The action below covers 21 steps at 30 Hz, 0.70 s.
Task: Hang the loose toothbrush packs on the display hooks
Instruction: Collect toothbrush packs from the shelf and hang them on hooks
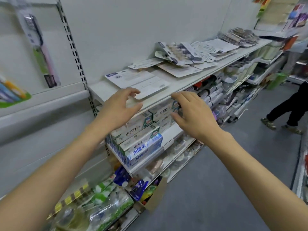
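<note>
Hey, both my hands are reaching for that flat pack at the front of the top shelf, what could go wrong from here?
1. The nearest flat pack overhangs the shelf edge; a nudge from the left hand or right hand may tip it off before either has a grip.
2. Behind it, loose packs lie piled unevenly, so dragging one might shift others.
3. A passer-by walks the aisle; fallen packs could land underfoot.

Bright, even light; edges blurred and bent by wide-angle distortion.
</note>
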Available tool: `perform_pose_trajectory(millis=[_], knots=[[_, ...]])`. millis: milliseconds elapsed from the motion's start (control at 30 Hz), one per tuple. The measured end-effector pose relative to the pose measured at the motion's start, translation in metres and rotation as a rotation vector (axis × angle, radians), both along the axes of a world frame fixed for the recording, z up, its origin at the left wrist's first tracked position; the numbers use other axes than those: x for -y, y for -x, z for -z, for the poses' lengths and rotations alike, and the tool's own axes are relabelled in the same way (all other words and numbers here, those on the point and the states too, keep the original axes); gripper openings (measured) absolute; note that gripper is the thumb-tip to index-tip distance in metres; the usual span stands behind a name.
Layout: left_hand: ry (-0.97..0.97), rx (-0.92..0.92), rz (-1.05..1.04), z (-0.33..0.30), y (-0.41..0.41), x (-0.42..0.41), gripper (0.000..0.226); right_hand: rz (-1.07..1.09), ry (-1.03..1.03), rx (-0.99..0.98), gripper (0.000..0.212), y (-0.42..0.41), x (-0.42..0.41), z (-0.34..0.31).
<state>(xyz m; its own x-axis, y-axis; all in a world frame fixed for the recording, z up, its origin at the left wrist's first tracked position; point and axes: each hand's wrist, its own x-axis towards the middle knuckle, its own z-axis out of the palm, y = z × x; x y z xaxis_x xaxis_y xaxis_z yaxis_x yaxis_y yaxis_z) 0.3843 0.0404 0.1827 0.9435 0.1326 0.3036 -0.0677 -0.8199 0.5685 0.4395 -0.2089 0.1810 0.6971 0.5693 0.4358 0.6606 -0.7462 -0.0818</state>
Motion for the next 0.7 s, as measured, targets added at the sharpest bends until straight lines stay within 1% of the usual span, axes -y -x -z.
perform_pose_trajectory(millis=[67,167,267,400,500,633,700], knots=[[0.014,-0.022,-0.038,0.0,-0.02,-0.005,0.042,-0.018,0.002,0.013,0.054,-0.027,-0.001,-0.002],[-0.087,-0.013,-0.129,0.001,-0.046,-0.013,0.044,-0.056,0.007,0.033,0.053,-0.071,-0.008,-0.002],[-0.215,-0.054,-0.218,0.002,-0.069,-0.019,0.044,-0.117,0.011,0.049,0.053,-0.12,-0.022,-0.004],[-0.309,-0.094,-0.368,0.005,-0.093,-0.027,0.042,-0.225,0.048,0.077,0.052,-0.191,-0.046,-0.008],[-0.27,-0.148,-0.522,0.005,-0.105,-0.034,0.045,-0.316,0.061,0.07,0.051,-0.246,-0.074,-0.016],[-0.194,-0.202,-0.655,0.002,-0.123,-0.036,0.058,-0.366,0.14,0.085,0.056,-0.305,-0.116,-0.023],[-0.132,-0.272,-0.744,-0.001,-0.128,-0.037,0.063,-0.386,0.187,0.085,0.057,-0.326,-0.134,-0.022]])
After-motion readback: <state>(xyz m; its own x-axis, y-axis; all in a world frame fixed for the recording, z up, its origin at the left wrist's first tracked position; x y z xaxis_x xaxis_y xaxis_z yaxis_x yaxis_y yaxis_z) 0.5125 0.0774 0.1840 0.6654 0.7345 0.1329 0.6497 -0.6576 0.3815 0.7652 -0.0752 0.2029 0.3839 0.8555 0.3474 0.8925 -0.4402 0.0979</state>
